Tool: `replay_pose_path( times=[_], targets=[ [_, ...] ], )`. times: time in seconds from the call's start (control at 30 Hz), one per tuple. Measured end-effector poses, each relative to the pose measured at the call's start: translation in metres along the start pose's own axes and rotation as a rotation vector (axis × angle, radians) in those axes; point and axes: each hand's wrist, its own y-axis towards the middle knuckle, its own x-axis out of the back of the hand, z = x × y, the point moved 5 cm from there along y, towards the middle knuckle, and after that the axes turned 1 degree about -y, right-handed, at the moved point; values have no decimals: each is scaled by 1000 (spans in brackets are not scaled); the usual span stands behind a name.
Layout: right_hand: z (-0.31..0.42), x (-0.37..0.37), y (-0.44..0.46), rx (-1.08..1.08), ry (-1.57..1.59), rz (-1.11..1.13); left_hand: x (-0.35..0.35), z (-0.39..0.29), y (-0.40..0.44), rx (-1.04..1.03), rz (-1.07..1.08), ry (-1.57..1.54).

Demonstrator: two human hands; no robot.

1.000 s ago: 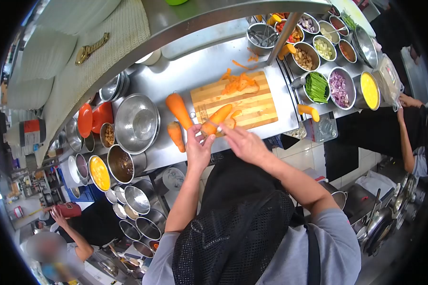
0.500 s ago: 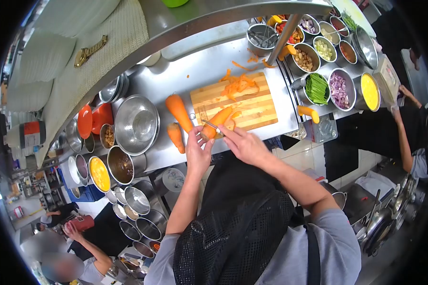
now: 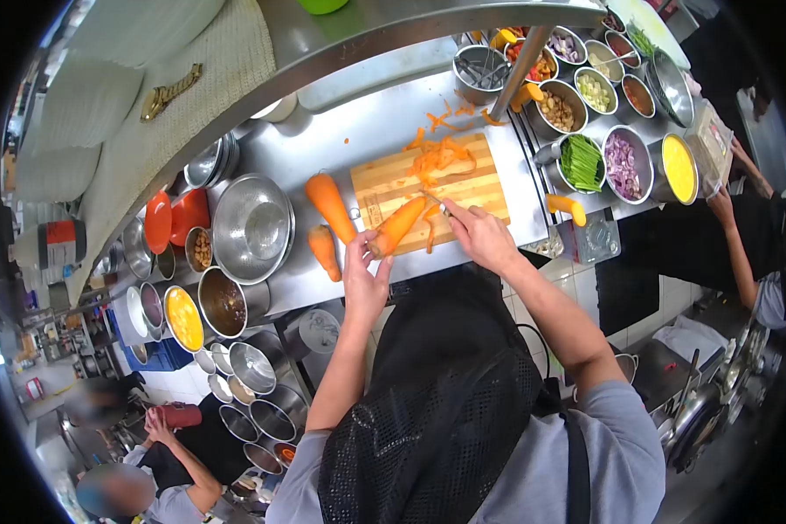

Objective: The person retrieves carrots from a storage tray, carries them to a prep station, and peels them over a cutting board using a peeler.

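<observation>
The left hand [image 3: 364,272] pinches the thick end of a carrot [image 3: 402,224] between thumb and fingers, holding it slantwise over the near left corner of the cutting board [image 3: 490,179]. The right hand [image 3: 482,237] has its fingers closed round a peeler [image 3: 445,210] close to the narrow end. The carrot could twist or slip, since only its thick end is gripped and its surface is probably slick. A stroke running back toward that end could nick the left hand. A strip of peel [image 3: 430,237] reaches the board's near edge and might drop.

Beyond the board's left edge lie a bigger carrot [image 3: 327,203] and a smaller carrot [image 3: 323,251]; the smaller one, near the table's front edge, could roll off if the left wrist bumped it. A pile of peelings [image 3: 439,161] takes up room along the board's far edge. A metal post [image 3: 522,70] stands past the far right corner, limiting reach there, and a big metal bowl [image 3: 233,253] crowds the left of the table [image 3: 310,144].
</observation>
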Motion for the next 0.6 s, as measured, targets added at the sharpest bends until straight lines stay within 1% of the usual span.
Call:
replay_pose_path(
  times=[0.03, 0.1, 0.13, 0.2, 0.27, 0.3, 0.37, 0.4, 0.43, 0.47, 0.5, 0.53, 0.6],
  targets=[
    [3, 1, -1, -15, 22, -22, -2, 5, 0, 0, -2, 1],
    [-2, -10, -5, -10, 33, -4, -7, 15, 4, 69, 11, -217],
    [-5, -16, -8, -18, 40, -18, -5, 14, 5, 68, 14, -214],
    [-7, -12, -7, -16, 43, -35, -2, 19, 10, 235, -43, -203],
    [6, 9, -5, -136, 27, -5, -5, 19, 10, 253, -59, -161],
    [18, 7, -9, -137, 34, -2, -4, 19, 8, 269, -64, -118],
    [71, 3, -24, 213, 93, -20, -7, 33, 8, 222, -74, -88],
    [88, 1, -31, 229, 205, 2, -10, 37, 9, 177, -84, -65],
    [68, -12, -30, 219, 202, -1, -10, 36, 5, 177, -74, -67],
    [24, -33, -24, 97, 96, -46, -9, 35, -1, 211, -62, -72],
    [-13, -39, -11, -17, -8, -99, -8, 32, 1, 235, -54, -74],
    [-16, -18, -4, -8, -61, -81, -8, 19, 0, 246, -52, -80],
    [14, 10, -4, -15, -45, -65, -8, 9, 1, 241, -59, -63]
  ],
)
